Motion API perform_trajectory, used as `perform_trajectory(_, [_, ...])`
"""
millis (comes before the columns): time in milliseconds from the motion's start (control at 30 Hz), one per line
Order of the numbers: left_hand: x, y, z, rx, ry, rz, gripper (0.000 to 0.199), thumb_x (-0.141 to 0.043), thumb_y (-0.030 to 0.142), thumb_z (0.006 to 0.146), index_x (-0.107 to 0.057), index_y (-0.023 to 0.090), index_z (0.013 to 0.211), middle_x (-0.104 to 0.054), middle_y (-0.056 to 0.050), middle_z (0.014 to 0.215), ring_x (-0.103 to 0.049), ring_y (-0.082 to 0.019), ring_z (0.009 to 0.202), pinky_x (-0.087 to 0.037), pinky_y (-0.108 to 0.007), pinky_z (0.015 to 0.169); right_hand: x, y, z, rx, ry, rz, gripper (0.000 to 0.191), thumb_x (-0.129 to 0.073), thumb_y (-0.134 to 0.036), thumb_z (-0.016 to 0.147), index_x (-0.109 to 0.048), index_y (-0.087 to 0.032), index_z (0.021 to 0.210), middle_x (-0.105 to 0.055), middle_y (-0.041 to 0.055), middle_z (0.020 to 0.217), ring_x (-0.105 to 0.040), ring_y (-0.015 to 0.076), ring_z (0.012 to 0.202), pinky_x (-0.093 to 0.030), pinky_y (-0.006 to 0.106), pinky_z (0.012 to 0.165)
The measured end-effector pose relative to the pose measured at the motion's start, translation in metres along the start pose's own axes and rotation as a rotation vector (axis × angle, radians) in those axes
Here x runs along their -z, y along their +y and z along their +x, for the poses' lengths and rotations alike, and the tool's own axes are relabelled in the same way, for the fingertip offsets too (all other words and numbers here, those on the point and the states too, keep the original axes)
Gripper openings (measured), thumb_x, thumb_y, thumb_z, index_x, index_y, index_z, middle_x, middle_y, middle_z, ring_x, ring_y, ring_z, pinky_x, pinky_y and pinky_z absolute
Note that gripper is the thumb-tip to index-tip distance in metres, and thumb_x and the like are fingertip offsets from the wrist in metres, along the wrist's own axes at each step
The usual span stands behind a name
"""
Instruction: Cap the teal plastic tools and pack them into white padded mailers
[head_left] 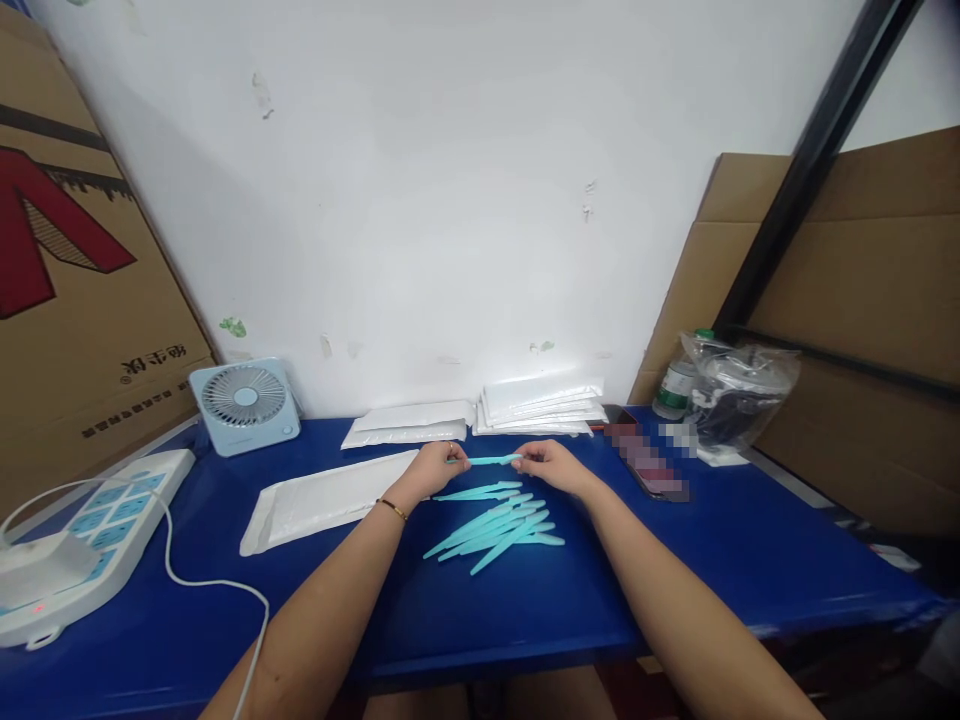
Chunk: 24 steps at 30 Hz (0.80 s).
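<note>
My left hand [439, 470] and my right hand [551, 465] hold one turquoise eyebrow razor [491, 460] level between them. The left fingers pinch one end, and the right thumb and fingers close on the other. Just below lies a small group of the same slim razors [480, 493]. Closer to me, a loose pile of several more razors [495, 530] fans out on the blue table [420, 620]. A white padded mailer [322, 500] rests flat to the left, partly behind my left wrist.
White mailers [409, 420] lie at the back, beside a taller mailer stack [536, 403]. At left are a light-blue fan [246, 405] and a power strip [112, 530] with a white cable [214, 582]. A phone [649, 460], a bottle [675, 385] and a bagged item [739, 400] stand right.
</note>
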<state>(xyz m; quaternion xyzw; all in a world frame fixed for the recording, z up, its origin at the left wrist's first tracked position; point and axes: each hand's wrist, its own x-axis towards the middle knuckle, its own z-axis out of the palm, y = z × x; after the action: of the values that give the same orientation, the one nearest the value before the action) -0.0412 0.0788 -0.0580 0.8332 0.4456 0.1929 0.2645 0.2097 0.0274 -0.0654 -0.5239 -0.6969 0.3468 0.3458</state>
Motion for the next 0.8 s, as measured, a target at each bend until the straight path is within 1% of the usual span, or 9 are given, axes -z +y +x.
perform_trajectory(100, [-0.004,-0.007,0.011,0.01,-0.012,-0.098,0.03,-0.056,0.045,0.072,-0.066,0.017,0.079,-0.065,-0.001,0.073,-0.058,-0.016,0.069,-0.042,-0.025,0.062,-0.002,0.008,0.0,-0.014,0.064,0.151,0.033,-0.063,-0.045,0.074,-0.068,-0.014,0.085,-0.065,0.0029,0.069,-0.055,0.0132,0.06,-0.046,0.027,0.061])
perform_trajectory(233, [-0.008,-0.016,0.014,0.037,-0.086,-0.115,0.033,-0.059,0.047,0.07,-0.067,0.017,0.077,-0.066,-0.001,0.073,-0.059,-0.016,0.069,-0.043,-0.025,0.063,0.008,0.017,-0.002,-0.097,0.054,0.193,0.028,-0.065,-0.041,0.072,-0.069,-0.014,0.08,-0.064,0.0029,0.068,-0.053,0.012,0.058,-0.045,0.026,0.06])
perform_trajectory(300, [-0.007,-0.018,0.011,0.05,-0.109,-0.086,0.032,-0.059,0.047,0.07,-0.069,0.017,0.078,-0.067,-0.002,0.075,-0.06,-0.017,0.071,-0.044,-0.026,0.065,0.016,0.022,-0.005,-0.142,0.041,0.135,0.027,-0.064,-0.04,0.073,-0.07,-0.014,0.079,-0.064,0.0031,0.069,-0.053,0.0125,0.059,-0.044,0.026,0.059])
perform_trajectory(367, [-0.007,-0.018,0.007,0.035,-0.099,-0.056,0.032,-0.06,0.045,0.07,-0.07,0.018,0.084,-0.068,-0.003,0.081,-0.06,-0.017,0.074,-0.044,-0.027,0.067,0.021,0.025,-0.007,-0.141,0.057,0.001,0.026,-0.063,-0.04,0.072,-0.07,-0.015,0.079,-0.064,0.0034,0.071,-0.053,0.0136,0.062,-0.043,0.026,0.06])
perform_trajectory(500, [-0.006,-0.014,-0.001,-0.03,0.036,0.018,0.038,-0.064,0.043,0.069,-0.067,0.022,0.099,-0.064,-0.004,0.097,-0.058,-0.018,0.082,-0.045,-0.028,0.072,0.019,0.022,-0.012,0.003,0.228,-0.294,0.023,-0.067,-0.038,0.07,-0.069,-0.019,0.082,-0.061,0.0037,0.083,-0.053,0.0151,0.069,-0.043,0.028,0.065])
perform_trajectory(567, [-0.006,-0.01,-0.005,-0.078,0.035,0.05,0.033,-0.062,0.046,0.07,-0.067,0.022,0.093,-0.063,-0.003,0.094,-0.058,-0.018,0.082,-0.045,-0.027,0.072,0.011,0.015,-0.013,0.066,0.193,-0.339,0.019,-0.066,-0.037,0.072,-0.069,-0.02,0.081,-0.058,0.0031,0.085,-0.053,0.0146,0.07,-0.042,0.028,0.067])
perform_trajectory(633, [-0.007,-0.005,-0.007,-0.122,-0.021,0.08,0.029,-0.062,0.047,0.071,-0.068,0.022,0.085,-0.064,-0.002,0.088,-0.058,-0.017,0.08,-0.044,-0.025,0.068,0.002,0.007,-0.013,0.099,0.103,-0.379,0.015,-0.067,-0.035,0.072,-0.069,-0.022,0.078,-0.057,0.0019,0.086,-0.054,0.014,0.07,-0.042,0.029,0.07])
perform_trajectory(700, [-0.007,-0.001,-0.01,-0.135,-0.077,0.1,0.026,-0.061,0.046,0.072,-0.068,0.023,0.08,-0.065,-0.001,0.084,-0.058,-0.017,0.077,-0.042,-0.024,0.065,-0.005,0.002,-0.012,0.105,0.049,-0.431,0.012,-0.069,-0.033,0.071,-0.068,-0.022,0.077,-0.057,0.0007,0.086,-0.054,0.014,0.072,-0.04,0.031,0.074])
perform_trajectory(800, [-0.008,0.004,-0.012,-0.12,-0.109,0.121,0.022,-0.059,0.042,0.074,-0.068,0.022,0.077,-0.067,0.0,0.081,-0.059,-0.016,0.073,-0.04,-0.023,0.063,-0.01,-0.001,-0.01,0.084,0.016,-0.459,0.009,-0.069,-0.03,0.072,-0.066,-0.021,0.074,-0.055,-0.0004,0.082,-0.054,0.0139,0.073,-0.039,0.032,0.076])
